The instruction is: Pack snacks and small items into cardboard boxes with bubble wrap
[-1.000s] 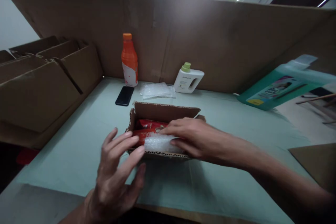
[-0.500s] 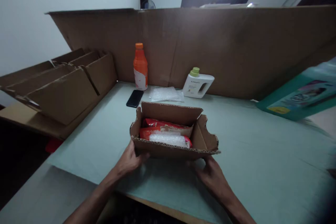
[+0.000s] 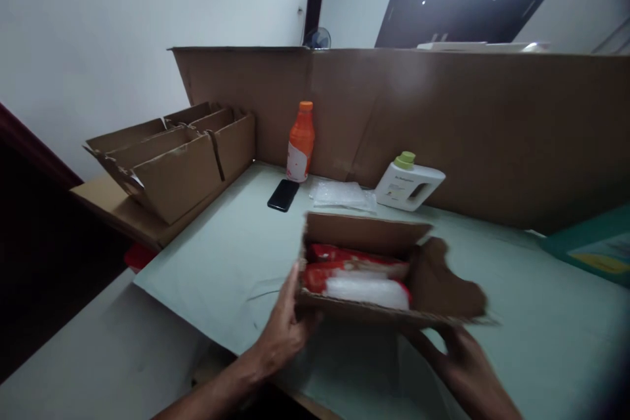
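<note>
An open cardboard box [image 3: 364, 228], slightly blurred by motion, is between my hands in the head view. Red packets [image 3: 319, 277] lie inside it, with a bubble-wrapped white bundle [image 3: 368, 292] in front of them. My left hand [image 3: 288, 325] grips the box's left front corner, its thumb up along the side. My right hand [image 3: 457, 357] holds the lower front edge towards the right; its fingertips are hidden under the box. The notched right flap [image 3: 445, 282] leans outward.
Behind the box are a black phone [image 3: 283, 195], an orange bottle [image 3: 300, 144], bubble wrap sheets [image 3: 342, 195] and a white jug [image 3: 406, 184]. A divided cardboard holder [image 3: 182, 177] stands left, a green container [image 3: 598, 246] right. A tall cardboard panel [image 3: 467, 118] closes the back.
The view has swung left, so the scene sits further right. The box's right flap has tipped further outward. Both hands have stayed on the box.
</note>
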Motion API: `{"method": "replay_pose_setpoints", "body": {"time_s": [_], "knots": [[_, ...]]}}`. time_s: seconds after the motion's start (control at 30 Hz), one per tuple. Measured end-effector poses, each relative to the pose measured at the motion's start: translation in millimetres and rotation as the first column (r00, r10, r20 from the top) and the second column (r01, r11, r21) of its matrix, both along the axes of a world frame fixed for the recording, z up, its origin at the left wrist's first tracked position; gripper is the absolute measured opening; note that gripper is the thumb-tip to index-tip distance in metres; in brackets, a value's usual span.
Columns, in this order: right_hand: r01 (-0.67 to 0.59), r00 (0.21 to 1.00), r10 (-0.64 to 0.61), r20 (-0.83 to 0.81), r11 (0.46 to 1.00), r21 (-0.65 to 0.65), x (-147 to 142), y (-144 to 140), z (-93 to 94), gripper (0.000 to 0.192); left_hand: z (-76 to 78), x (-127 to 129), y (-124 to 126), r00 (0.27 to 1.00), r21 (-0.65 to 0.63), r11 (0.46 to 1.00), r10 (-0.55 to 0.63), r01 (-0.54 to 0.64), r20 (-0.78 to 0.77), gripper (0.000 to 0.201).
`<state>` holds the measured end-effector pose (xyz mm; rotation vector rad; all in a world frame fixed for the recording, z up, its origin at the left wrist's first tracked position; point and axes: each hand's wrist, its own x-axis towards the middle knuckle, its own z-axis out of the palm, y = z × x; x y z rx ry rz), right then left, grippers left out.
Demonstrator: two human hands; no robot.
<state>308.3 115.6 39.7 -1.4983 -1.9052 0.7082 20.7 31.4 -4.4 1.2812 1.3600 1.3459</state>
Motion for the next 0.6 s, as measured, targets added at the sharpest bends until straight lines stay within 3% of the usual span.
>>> {"method": "replay_pose_setpoints", "body": {"time_s": [0.1,0.17,0.23,0.3,0.37,0.43,0.6], "knots": [[-0.303,0.948,0.3,-0.109,0.953,-0.02,-98,41,11.7,0.03,0.6,-56,-16,0.961,-0.001,0.962,0.274,-0.274,-0.043,0.07],[-0.501,0.847,0.482,-0.222,0.865,-0.034,-166,69,15.6,0.036,4.8,-90,-22,0.884,0.034,0.886,0.464,-0.463,-0.064,0.069],[-0.595,0.779,0.57,-0.26,0.804,-0.021,-227,93,16.3,0.049,8.5,-115,-24,0.788,0.08,0.793,0.61,-0.604,-0.083,0.068],[-0.628,0.75,0.605,-0.268,0.778,0.0,-276,111,14.0,0.06,9.2,-132,-23,0.72,0.109,0.724,0.689,-0.681,-0.086,0.068],[-0.61,0.761,0.593,-0.263,0.792,0.022,-311,122,8.1,0.064,6.8,-142,-19,0.705,0.12,0.709,0.705,-0.695,-0.077,0.068],[-0.554,0.798,0.544,-0.26,0.832,0.041,-333,127,-1.8,0.065,2.5,-147,-11,0.729,0.127,0.73,0.682,-0.671,-0.065,0.07],[-0.436,0.855,0.441,-0.272,0.896,0.083,-351,129,-31.7,0.073,-3.3,-155,25,0.759,0.127,0.758,0.649,-0.64,-0.055,0.079]]}}
